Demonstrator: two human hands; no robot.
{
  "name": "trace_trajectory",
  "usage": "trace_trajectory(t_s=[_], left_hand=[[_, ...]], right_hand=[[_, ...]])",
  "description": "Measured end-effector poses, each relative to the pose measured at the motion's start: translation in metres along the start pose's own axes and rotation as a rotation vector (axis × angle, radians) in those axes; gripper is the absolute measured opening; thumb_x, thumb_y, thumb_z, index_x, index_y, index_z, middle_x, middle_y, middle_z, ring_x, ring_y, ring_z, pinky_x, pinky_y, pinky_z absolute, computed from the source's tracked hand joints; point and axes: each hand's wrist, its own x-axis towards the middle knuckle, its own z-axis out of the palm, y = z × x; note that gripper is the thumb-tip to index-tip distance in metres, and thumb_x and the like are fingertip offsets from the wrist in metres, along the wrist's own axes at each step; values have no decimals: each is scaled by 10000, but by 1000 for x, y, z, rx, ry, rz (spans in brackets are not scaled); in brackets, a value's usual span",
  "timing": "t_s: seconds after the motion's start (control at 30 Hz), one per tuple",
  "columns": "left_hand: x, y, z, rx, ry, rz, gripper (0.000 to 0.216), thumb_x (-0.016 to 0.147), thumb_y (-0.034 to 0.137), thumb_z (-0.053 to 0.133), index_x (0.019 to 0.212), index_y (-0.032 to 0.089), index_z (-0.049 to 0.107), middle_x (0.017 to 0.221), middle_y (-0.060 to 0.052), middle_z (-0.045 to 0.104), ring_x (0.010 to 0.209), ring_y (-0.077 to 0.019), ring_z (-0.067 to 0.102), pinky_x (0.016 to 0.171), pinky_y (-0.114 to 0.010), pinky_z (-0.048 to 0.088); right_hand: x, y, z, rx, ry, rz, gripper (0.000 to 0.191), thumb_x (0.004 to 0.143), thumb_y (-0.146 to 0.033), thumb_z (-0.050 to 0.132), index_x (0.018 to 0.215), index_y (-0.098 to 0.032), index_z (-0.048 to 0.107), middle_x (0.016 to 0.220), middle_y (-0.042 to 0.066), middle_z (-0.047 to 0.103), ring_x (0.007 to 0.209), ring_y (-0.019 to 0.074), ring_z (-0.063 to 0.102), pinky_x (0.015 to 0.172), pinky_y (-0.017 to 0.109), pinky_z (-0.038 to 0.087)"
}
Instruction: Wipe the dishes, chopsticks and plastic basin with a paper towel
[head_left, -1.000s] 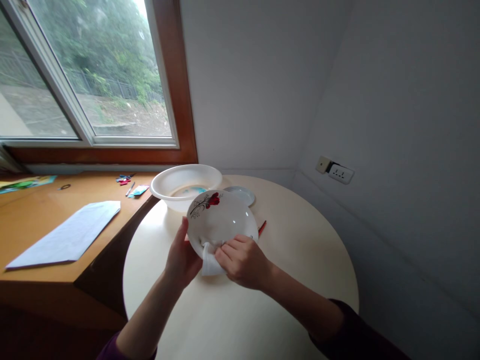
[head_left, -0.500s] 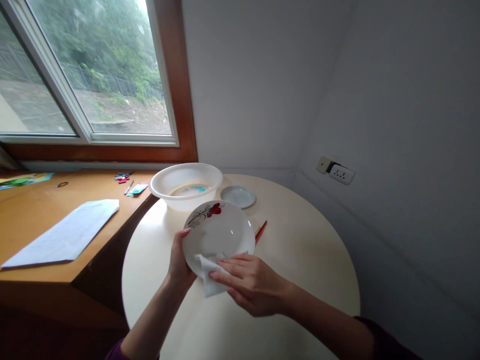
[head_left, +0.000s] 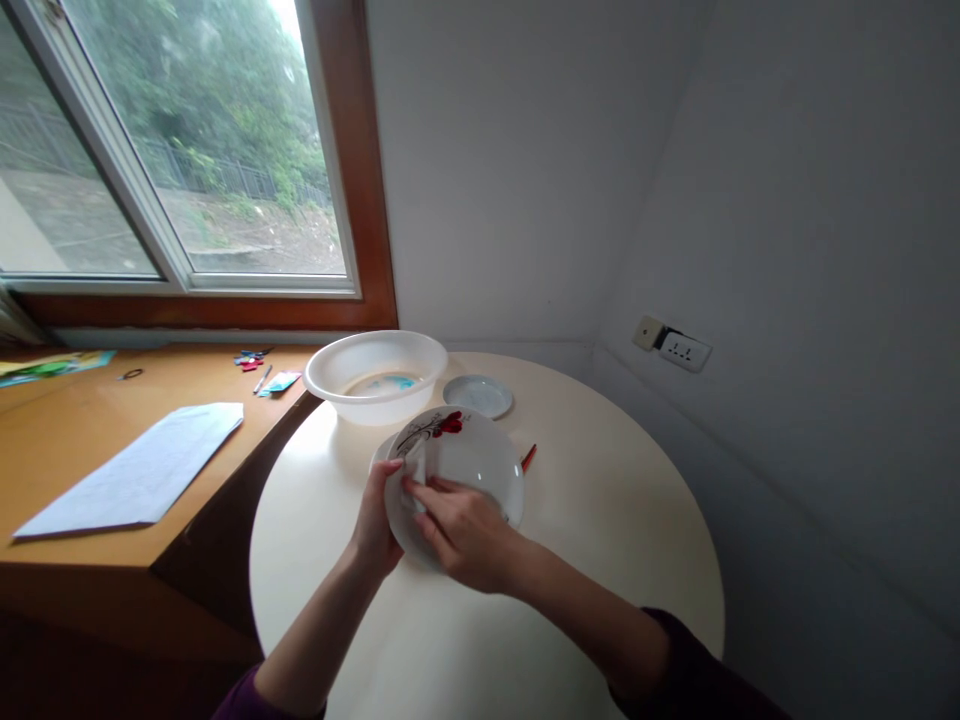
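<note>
A white plate (head_left: 487,460) with a red flower and dark scrollwork is tilted above the round table. My left hand (head_left: 377,515) grips its left rim, thumb on the upper face and the other fingers mostly hidden beneath. My right hand (head_left: 472,535) lies across the plate with its fingers closed on a white cloth (head_left: 415,475), pressed against the left inner side near the scrollwork. Most of the cloth is covered by the fingers. Just past the plate's right rim, the red ends of chopsticks (head_left: 529,458) show, the rest hidden by the plate.
A translucent basin (head_left: 330,398) with some liquid and a blue patch stands at the back of the round table (head_left: 630,490). Beside it lies a small pale plate (head_left: 478,396). On the wooden desk (head_left: 75,430) to the left are folded white paper (head_left: 139,470) and small items.
My right hand has moved the cloth from the plate's near edge up to its left inner side. In view, the plate sits slightly further right and covers more of the chopsticks.
</note>
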Motion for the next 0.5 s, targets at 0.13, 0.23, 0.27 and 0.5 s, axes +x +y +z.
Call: trace_trajectory(t_s=[0.13, 0.23, 0.27, 0.5], left_hand=[[3, 12, -9, -6, 39, 109, 318, 654, 335, 530, 826, 109, 673, 722, -93, 697, 787, -293, 650, 668, -371, 538], [4, 17, -15, 3, 81, 139, 334, 645, 339, 543, 864, 121, 669, 723, -80, 698, 772, -292, 651, 650, -373, 540], [4, 17, -16, 6, 93, 134, 332, 642, 334, 547, 870, 126, 668, 718, -75, 698, 765, -289, 652, 646, -369, 540], [5, 17, -15, 12, 89, 66, 320, 657, 326, 537, 871, 129, 670, 713, -78, 701, 750, -281, 656, 645, -364, 539]], right_hand=[[-14, -7, -5, 94, -55, -80, 302, 878, -220, 399, 1137, -124, 523, 965, 82, 677, 855, 167, 629, 783, 280, 472], [-29, 3, -4, -85, -4, -77, 199, 808, -143, 424, 920, -142, 589, 831, 83, 685, 819, 190, 620, 842, 349, 438], [-32, 7, -3, -166, 31, -59, 195, 787, -113, 420, 869, -147, 593, 821, 94, 684, 844, 204, 614, 875, 380, 417], [-39, 18, -5, -300, 97, -62, 301, 713, -21, 392, 928, -118, 580, 1257, 164, 536, 1212, 232, 435, 1050, 421, 240]])
